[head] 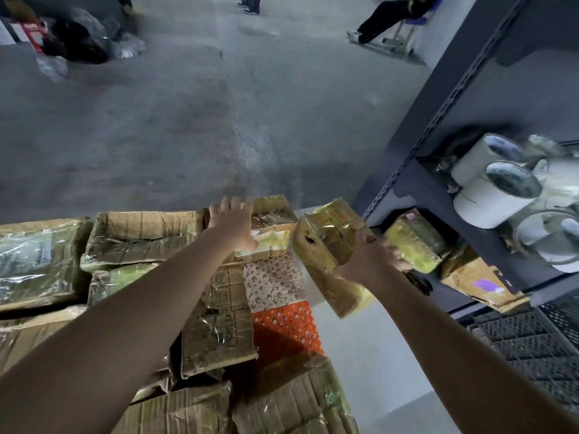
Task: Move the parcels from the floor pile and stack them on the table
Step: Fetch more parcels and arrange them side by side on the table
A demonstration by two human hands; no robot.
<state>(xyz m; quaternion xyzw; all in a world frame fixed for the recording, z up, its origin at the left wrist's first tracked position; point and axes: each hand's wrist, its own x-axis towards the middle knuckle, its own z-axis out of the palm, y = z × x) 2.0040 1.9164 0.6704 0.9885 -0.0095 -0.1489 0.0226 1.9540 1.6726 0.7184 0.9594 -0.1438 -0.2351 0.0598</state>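
Note:
Several taped cardboard parcels (141,239) lie packed together on the white table (360,349) below me. My left hand (233,222) rests flat, fingers spread, on top of a tape-wrapped brown box (272,211) at the table's far edge. My right hand (372,258) grips the edge of a yellow-taped parcel (326,245) that stands tilted at the right end of the row. An orange and white patterned parcel (282,296) lies between my arms.
A dark metal shelf rack (438,195) stands right of the table, holding tape rolls (495,186) and more parcels (416,242). A wire mesh panel (529,343) sits at lower right. Bags and clutter (78,39) lie on the concrete floor far left; a seated person (391,17) is at the back.

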